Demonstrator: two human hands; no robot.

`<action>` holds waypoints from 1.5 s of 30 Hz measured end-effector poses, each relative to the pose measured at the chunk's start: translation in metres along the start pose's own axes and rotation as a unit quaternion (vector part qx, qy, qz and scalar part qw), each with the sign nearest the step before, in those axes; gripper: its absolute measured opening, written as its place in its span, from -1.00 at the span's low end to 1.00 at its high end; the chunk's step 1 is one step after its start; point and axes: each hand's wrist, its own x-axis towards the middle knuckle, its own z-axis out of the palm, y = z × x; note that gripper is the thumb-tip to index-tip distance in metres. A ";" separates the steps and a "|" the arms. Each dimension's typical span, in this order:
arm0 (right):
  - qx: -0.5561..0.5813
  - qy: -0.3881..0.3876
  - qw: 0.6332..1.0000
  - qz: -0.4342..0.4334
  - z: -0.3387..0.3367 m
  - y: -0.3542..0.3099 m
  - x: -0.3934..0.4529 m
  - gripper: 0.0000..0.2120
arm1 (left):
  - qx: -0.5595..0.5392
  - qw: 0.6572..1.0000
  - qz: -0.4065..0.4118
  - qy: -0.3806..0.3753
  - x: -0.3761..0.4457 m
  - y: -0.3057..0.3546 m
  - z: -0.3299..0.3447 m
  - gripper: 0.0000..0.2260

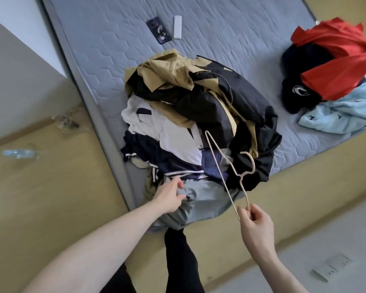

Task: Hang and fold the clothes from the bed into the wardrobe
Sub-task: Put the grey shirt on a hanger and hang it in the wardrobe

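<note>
The right hand (254, 216) pinches a thin pale wire hanger (226, 163); the left hand (171, 196) grabs a soft grey cloth (205, 199) in the big clothes pile (199, 123) on the grey bed (118, 51); I think nearly everything still needs hanging

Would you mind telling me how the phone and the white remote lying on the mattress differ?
The phone is dark with a patterned back, while the white remote is plain and pale. The phone is wider; the remote is a narrow bar. The phone lies slanted next to the remote, nearer the mattress edge. Both lie flat beyond the clothes pile, untouched by either hand.
</note>
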 end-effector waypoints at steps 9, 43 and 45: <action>0.012 -0.063 0.995 -0.082 0.003 -0.076 -0.102 -0.61 | -0.232 0.970 0.042 0.056 -0.200 -0.039 -0.104 -0.74; 0.140 -0.519 0.746 -0.392 0.262 -0.407 -0.518 -0.63 | -0.436 0.776 0.057 0.453 -0.631 -0.302 -0.250 -0.61; 0.118 -0.533 0.731 -0.410 0.267 -0.411 -0.532 -0.67 | -0.439 0.783 0.067 0.435 -0.629 -0.300 -0.253 -0.55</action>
